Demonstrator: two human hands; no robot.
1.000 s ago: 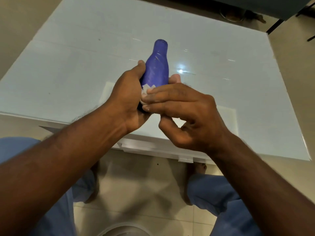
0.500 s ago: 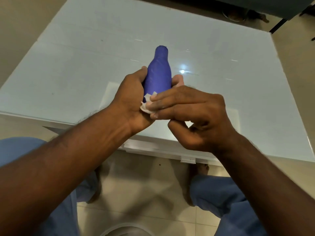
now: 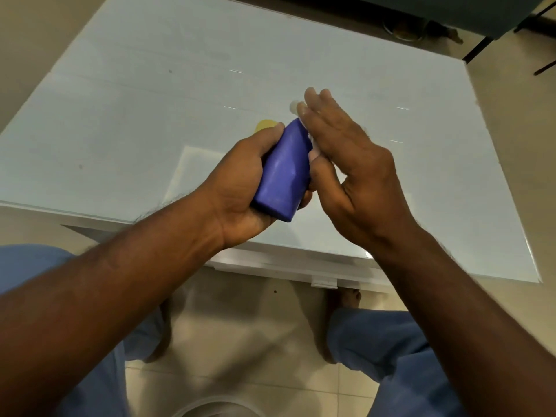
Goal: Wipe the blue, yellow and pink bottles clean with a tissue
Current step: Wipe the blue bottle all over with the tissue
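Above the bench [image 3: 120, 130] edge, our left hand [image 3: 237, 188] grips the blue bottle [image 3: 285, 173], neck pointing away; our right hand's [image 3: 355, 173] straight fingers [image 3: 319, 109] press tissue [image 3: 293, 106] against its far end.

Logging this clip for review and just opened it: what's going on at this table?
A person is wiping a blue bottle over a white table. The left hand grips the bottle's body, tilted with its base toward the camera. The right hand, fingers straight, presses a bit of white tissue against the bottle's upper part. Something yellow peeks out behind the left hand.
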